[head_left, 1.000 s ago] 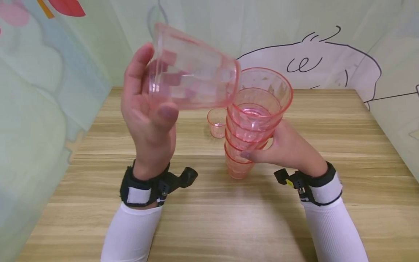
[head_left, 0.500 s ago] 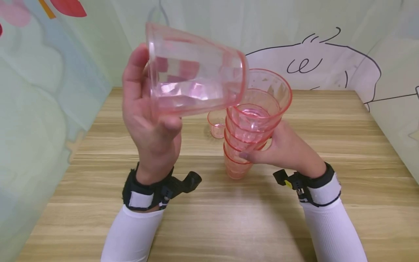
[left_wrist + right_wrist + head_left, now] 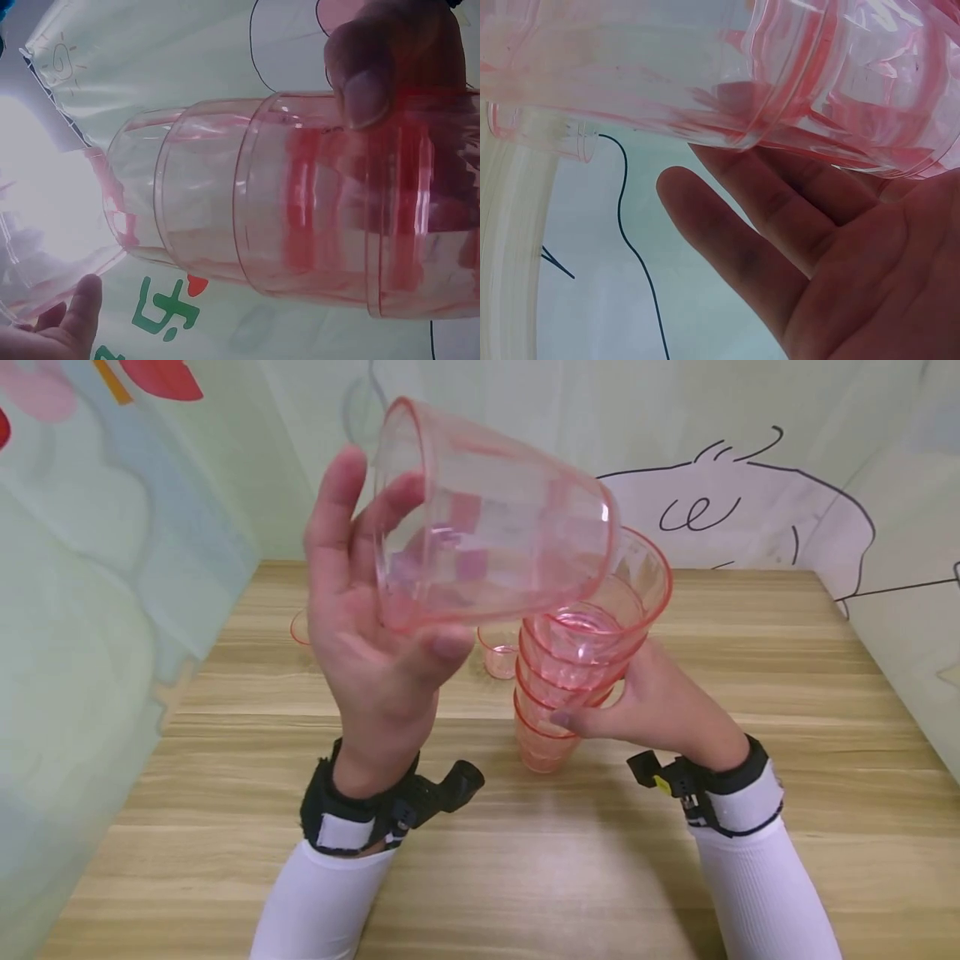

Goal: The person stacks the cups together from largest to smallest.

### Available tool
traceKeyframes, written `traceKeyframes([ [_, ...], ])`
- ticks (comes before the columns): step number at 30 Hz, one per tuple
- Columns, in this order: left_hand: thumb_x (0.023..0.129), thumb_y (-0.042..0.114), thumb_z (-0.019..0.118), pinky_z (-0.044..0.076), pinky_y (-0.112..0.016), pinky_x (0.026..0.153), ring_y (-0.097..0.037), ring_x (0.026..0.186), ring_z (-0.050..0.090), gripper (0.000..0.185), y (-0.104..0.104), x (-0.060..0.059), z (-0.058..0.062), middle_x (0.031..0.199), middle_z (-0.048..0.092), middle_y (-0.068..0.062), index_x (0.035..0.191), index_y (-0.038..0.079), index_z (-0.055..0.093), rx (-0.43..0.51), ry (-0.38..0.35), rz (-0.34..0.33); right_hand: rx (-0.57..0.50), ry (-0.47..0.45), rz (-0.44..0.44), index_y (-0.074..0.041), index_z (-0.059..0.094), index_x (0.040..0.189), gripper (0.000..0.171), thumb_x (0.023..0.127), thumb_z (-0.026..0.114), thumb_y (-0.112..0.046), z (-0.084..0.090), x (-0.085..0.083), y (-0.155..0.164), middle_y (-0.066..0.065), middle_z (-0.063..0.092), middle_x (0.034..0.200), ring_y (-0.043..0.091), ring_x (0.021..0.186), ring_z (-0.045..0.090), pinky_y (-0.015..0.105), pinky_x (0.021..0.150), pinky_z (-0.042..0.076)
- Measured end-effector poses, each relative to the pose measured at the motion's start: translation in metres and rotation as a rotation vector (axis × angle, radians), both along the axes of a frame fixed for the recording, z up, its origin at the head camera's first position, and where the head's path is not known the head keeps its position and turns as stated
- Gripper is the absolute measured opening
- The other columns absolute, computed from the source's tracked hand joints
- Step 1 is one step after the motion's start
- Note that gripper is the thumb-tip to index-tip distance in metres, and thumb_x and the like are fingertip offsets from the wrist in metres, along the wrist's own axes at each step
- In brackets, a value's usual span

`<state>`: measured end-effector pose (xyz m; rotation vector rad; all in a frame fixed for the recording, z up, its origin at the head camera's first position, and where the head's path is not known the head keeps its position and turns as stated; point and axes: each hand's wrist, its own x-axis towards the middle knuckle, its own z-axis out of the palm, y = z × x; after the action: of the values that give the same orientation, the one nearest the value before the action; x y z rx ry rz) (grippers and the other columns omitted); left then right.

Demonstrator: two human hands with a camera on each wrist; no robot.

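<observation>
My left hand (image 3: 375, 635) holds a large see-through pink plastic cup (image 3: 517, 527) by its wide end, thumb in front and fingers behind. The cup lies on its side in the air, base pointing right and overlapping the top of a nested stack of pink cups (image 3: 577, 668). My right hand (image 3: 660, 702) grips this stack around its side, thumb across the front; the stack stands with mouths up, tilted a little. In the left wrist view my thumb (image 3: 367, 97) presses the cup's wall. The right wrist view shows fingers (image 3: 727, 240) along the stack (image 3: 645, 67).
A small pink cup (image 3: 498, 660) stands on the wooden table (image 3: 570, 868) behind the stack. Another pink rim (image 3: 300, 628) shows partly behind my left hand. Printed cloth walls (image 3: 465, 410) enclose the table at the back and sides.
My left hand and the cup have moved right, so the cup's base overlaps more of the stack's mouth. A second small rim has come into view at left. The right hand stays put.
</observation>
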<state>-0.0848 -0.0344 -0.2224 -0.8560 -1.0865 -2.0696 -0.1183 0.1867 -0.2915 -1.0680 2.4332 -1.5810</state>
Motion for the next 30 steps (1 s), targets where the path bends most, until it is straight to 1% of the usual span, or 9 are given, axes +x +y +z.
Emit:
traceKeyframes([
  [3,0.07,0.032,0.095,0.045,-0.059,0.101,-0.05,0.125,0.047,0.107,0.003,0.001,0.002,0.133,0.049,-0.031,0.145,-0.011,0.031,0.019,0.011,-0.053,-0.003,-0.002,0.005,-0.025,0.054,0.137,0.074,0.073,0.089,-0.015,0.0,0.0,0.0,-0.005,0.064,0.127,0.014,0.116,0.061,0.037,0.103,0.047],
  [6,0.071,0.029,0.095,0.042,-0.062,0.103,-0.053,0.123,0.048,0.1,0.005,0.001,0.002,0.134,0.049,-0.031,0.142,-0.01,0.036,0.038,0.013,-0.093,-0.01,-0.003,0.011,-0.025,0.053,0.137,0.074,0.073,0.089,-0.014,0.0,-0.001,0.0,-0.005,0.064,0.127,0.015,0.116,0.061,0.038,0.103,0.047],
  [9,0.072,0.03,0.094,0.04,-0.062,0.105,-0.054,0.124,0.048,0.098,0.005,0.0,0.001,0.135,0.048,-0.033,0.142,-0.011,0.038,0.027,0.012,-0.094,-0.011,-0.002,0.014,-0.025,0.053,0.137,0.074,0.073,0.089,-0.014,0.0,-0.001,0.0,-0.005,0.064,0.127,0.015,0.116,0.061,0.038,0.103,0.047],
  [13,0.074,0.028,0.092,0.039,-0.062,0.106,-0.053,0.125,0.046,0.098,0.005,-0.001,0.001,0.135,0.046,-0.035,0.143,-0.013,0.035,0.009,0.015,-0.099,-0.015,-0.001,0.018,-0.024,0.053,0.138,0.075,0.072,0.089,-0.013,0.002,-0.001,0.0,-0.005,0.063,0.128,0.015,0.117,0.061,0.038,0.103,0.046],
  [18,0.076,0.02,0.09,0.037,-0.062,0.107,-0.052,0.123,0.047,0.096,0.006,-0.003,0.002,0.135,0.046,-0.033,0.146,-0.013,0.033,0.016,0.035,-0.143,-0.019,0.004,0.023,-0.021,0.052,0.138,0.077,0.071,0.089,-0.012,0.004,0.0,-0.002,-0.004,0.063,0.128,0.016,0.116,0.06,0.039,0.104,0.046],
  [20,0.077,0.02,0.09,0.039,-0.061,0.105,-0.052,0.122,0.047,0.096,0.007,-0.003,0.002,0.135,0.047,-0.032,0.147,-0.012,0.032,-0.001,0.036,-0.135,-0.022,-0.001,0.023,-0.017,0.052,0.138,0.076,0.072,0.088,-0.01,0.01,0.003,-0.004,-0.003,0.063,0.127,0.016,0.116,0.06,0.039,0.103,0.046],
  [25,0.078,0.025,0.088,0.046,-0.055,0.099,-0.051,0.121,0.049,0.097,0.009,-0.001,0.006,0.135,0.048,-0.028,0.149,-0.009,0.033,-0.079,0.018,-0.068,-0.031,-0.031,0.015,-0.008,0.055,0.131,0.066,0.073,0.084,-0.004,0.024,0.014,-0.008,-0.001,0.066,0.12,0.018,0.11,0.062,0.039,0.102,0.047],
  [28,0.078,0.025,0.087,0.046,-0.055,0.1,-0.05,0.12,0.05,0.093,0.011,-0.001,0.008,0.135,0.049,-0.026,0.15,-0.007,0.035,-0.122,0.019,-0.043,-0.029,-0.032,0.005,-0.007,0.056,0.129,0.063,0.073,0.083,-0.004,0.025,0.015,-0.009,-0.001,0.067,0.118,0.018,0.108,0.062,0.038,0.102,0.046],
  [30,0.08,0.028,0.085,0.045,-0.057,0.1,-0.047,0.119,0.052,0.093,0.012,-0.002,0.009,0.134,0.049,-0.024,0.15,-0.008,0.035,-0.166,0.035,-0.015,-0.027,-0.026,0.001,-0.009,0.055,0.13,0.063,0.073,0.083,-0.005,0.025,0.015,-0.009,-0.002,0.066,0.118,0.017,0.11,0.062,0.038,0.103,0.046],
])
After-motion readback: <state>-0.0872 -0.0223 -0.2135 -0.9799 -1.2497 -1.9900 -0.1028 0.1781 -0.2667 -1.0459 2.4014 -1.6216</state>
